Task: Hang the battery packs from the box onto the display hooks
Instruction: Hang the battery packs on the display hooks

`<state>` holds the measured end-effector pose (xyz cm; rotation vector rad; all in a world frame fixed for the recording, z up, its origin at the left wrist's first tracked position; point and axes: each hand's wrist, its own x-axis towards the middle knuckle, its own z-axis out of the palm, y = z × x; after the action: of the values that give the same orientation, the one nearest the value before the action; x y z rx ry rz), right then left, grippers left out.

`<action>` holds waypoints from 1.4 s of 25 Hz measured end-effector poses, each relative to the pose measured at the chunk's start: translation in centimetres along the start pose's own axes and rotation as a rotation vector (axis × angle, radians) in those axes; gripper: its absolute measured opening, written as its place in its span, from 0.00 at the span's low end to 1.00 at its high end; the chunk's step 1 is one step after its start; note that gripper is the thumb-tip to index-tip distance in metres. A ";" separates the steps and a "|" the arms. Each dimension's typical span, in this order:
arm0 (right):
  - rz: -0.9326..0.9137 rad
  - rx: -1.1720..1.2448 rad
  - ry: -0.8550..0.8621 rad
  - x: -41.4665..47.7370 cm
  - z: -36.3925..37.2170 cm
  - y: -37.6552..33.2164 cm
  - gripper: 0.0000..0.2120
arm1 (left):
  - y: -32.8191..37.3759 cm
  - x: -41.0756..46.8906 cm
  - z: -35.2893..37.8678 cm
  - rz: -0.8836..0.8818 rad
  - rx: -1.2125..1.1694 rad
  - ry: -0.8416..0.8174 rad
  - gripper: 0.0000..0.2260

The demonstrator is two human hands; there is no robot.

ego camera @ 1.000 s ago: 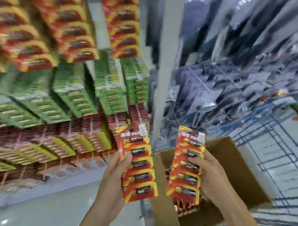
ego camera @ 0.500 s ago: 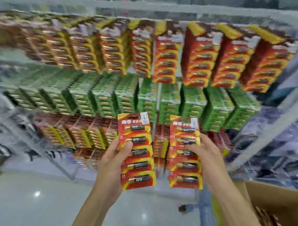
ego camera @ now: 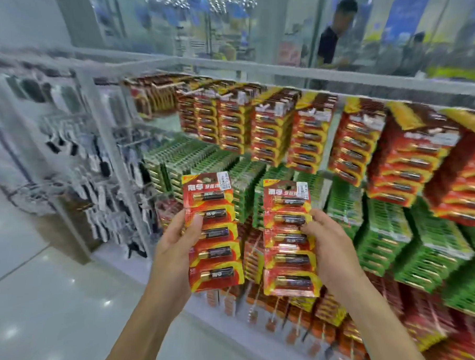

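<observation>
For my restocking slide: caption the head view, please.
Left hand grips one battery pack, right hand grips a second battery pack, before hanging red packs and green packs.

Left pack (ego camera: 212, 232), right pack (ego camera: 288, 237) lifted from box, now facing display rack (ego camera: 280, 75).

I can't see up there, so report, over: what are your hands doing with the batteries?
Left hand grips left red pack. Right hand grips right red pack. Neither hung yet. Hanging red rows ahead look packed.

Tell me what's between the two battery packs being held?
Nothing close. In the head view, the gap between left pack and right pack shows green packs and red packs hanging behind.
</observation>
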<state>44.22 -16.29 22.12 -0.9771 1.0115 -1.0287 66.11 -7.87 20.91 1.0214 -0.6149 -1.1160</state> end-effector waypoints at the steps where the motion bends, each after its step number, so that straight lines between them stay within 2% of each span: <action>1: -0.003 -0.007 -0.012 1.0 1.2 -0.1 0.14 | 0.7 1.0 -0.8 0.016 -0.003 0.004 0.12; 9: -0.039 0.098 -0.098 10.5 10.9 -2.5 0.15 | 5.9 12.3 -5.7 0.048 0.044 0.066 0.12; 16: 0.001 0.135 -0.039 17.2 17.0 -2.5 0.10 | 8.5 20.9 -9.2 0.023 -0.002 0.121 0.15; 22: 0.069 0.159 0.050 20.2 20.6 -1.7 0.09 | 10.7 26.8 -11.0 0.010 -0.022 0.036 0.18; 28: 0.041 0.119 0.169 20.9 23.3 -1.3 0.11 | 14.6 33.0 -12.3 0.091 0.009 -0.064 0.16; 35: 0.018 0.190 0.287 20.7 25.4 -0.2 0.12 | 16.3 36.5 -13.5 0.049 0.094 -0.164 0.14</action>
<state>72.65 -32.45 24.56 -0.6761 1.1301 -1.2501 97.26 -35.70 26.82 0.9955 -0.8260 -1.1438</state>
